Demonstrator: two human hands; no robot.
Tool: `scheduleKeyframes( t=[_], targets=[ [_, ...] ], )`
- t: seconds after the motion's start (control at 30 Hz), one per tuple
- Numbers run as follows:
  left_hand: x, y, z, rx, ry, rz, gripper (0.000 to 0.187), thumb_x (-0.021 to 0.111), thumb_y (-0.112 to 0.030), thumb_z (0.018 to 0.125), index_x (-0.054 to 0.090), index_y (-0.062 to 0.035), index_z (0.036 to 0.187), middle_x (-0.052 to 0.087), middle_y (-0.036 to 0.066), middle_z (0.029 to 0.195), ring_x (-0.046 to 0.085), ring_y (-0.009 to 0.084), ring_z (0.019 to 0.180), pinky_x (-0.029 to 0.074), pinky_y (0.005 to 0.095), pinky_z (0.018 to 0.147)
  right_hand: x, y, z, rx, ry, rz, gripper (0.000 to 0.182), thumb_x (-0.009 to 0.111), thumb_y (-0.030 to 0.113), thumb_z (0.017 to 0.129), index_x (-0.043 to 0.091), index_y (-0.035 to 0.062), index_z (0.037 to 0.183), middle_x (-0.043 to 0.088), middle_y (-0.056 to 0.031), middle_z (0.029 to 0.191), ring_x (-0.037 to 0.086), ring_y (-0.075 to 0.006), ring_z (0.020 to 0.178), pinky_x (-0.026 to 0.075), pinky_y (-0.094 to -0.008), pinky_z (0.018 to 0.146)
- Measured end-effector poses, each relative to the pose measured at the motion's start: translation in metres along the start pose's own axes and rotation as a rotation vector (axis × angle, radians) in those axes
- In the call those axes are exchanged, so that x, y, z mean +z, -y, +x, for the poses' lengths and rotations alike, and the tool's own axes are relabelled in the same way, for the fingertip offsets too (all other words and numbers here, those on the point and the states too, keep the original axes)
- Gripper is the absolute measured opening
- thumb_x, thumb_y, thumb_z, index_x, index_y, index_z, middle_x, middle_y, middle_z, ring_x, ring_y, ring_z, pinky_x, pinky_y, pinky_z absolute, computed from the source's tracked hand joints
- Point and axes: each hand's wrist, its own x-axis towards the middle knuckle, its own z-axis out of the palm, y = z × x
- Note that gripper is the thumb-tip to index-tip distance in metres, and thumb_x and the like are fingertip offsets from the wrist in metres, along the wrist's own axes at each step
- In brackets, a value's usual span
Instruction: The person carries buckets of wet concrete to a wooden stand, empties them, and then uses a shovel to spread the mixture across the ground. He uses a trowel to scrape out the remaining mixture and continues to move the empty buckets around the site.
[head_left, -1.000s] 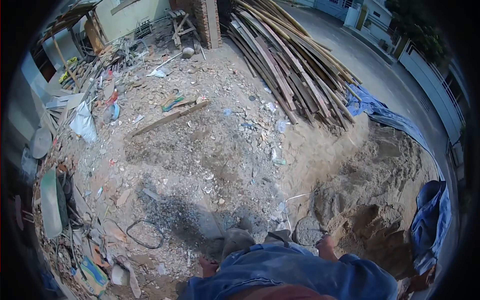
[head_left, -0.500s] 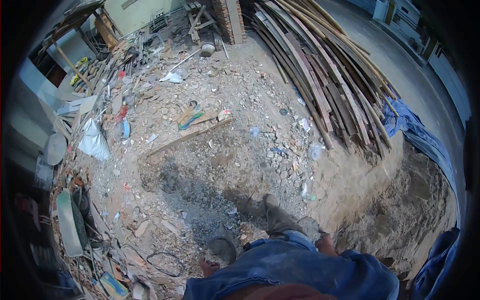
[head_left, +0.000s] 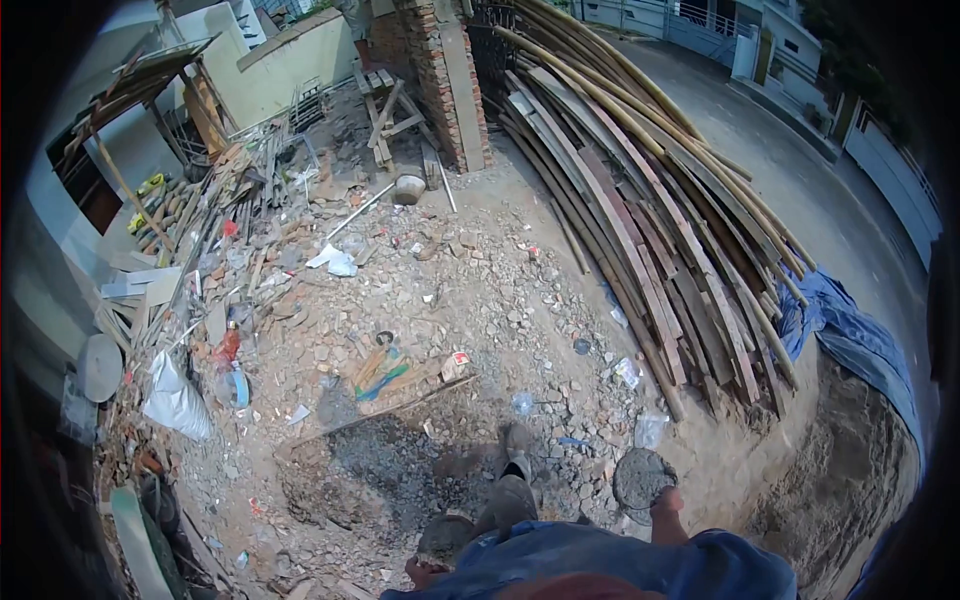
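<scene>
My right hand (head_left: 668,502) is closed at the near rim of a round bucket (head_left: 643,478), which hangs at my right side with grey, lumpy material inside. Low in front of my body, my left hand (head_left: 425,572) is curled beside a second dark bucket (head_left: 446,536), partly hidden by my leg and shirt. The handles themselves are too small to make out. One shoe (head_left: 517,438) is planted ahead of me on the rubble.
Broken rubble covers the ground. A plank (head_left: 385,412) lies across it, near a torn colourful sack (head_left: 382,373). Long boards and bamboo poles (head_left: 640,220) are piled at right, by a blue tarp (head_left: 825,305). A white sack (head_left: 178,400) and wheelbarrow (head_left: 140,540) are at left; a brick pillar (head_left: 445,90) stands ahead.
The view has tilted upward and moved forward, showing more of the road and wall. My right hand and its bucket have swung slightly rightward; the left bucket sits lower in view.
</scene>
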Motion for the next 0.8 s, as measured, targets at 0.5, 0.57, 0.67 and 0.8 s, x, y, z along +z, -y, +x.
scheduleKeyframes(
  t=[0.5,0.57,0.67,0.8],
  targets=[
    [0.406,-0.137,0.072,-0.166,0.216,-0.264,0.019,0.051,-0.027,0.074,0.042,-0.0128,0.064,0.049,0.001,0.075,0.047,0.0179,0.062,0.038,0.0312,0.048,0.403,0.084,0.028,0.103,0.142,-0.279,0.020,0.050,0.015,0.079,0.060,0.0087,0.095,0.049,-0.0065,0.072,0.047,-0.0187,0.059,0.040,-0.0350,0.050],
    [0.493,-0.175,0.045,-0.180,0.096,-0.222,0.022,0.049,-0.031,0.078,0.041,-0.0141,0.066,0.043,-0.001,0.068,0.041,0.0152,0.055,0.035,0.0281,0.047,0.443,0.065,0.085,0.182,0.237,-0.319,0.027,0.054,0.012,0.076,0.061,0.0094,0.102,0.053,-0.0071,0.074,0.052,-0.0211,0.062,0.043,-0.0383,0.054],
    [0.561,-0.206,0.073,-0.136,-0.038,-0.219,0.025,0.047,-0.035,0.081,0.036,-0.0165,0.068,0.025,-0.003,0.054,0.026,0.0140,0.045,0.030,0.0268,0.045,0.528,0.078,0.072,-0.048,0.240,-0.584,0.018,0.051,0.011,0.078,0.058,0.0063,0.093,0.051,-0.0069,0.068,0.051,-0.0199,0.057,0.042,-0.0365,0.049],
    [0.662,-0.258,0.060,-0.173,-0.172,-0.224,0.025,0.048,-0.034,0.081,0.036,-0.0155,0.069,0.024,-0.002,0.052,0.029,0.0149,0.046,0.031,0.0317,0.049,0.638,0.135,-0.019,0.023,0.119,-0.538,0.011,0.047,0.009,0.080,0.055,0.0022,0.081,0.048,-0.0066,0.060,0.049,-0.0182,0.050,0.040,-0.0341,0.043]
  ],
)
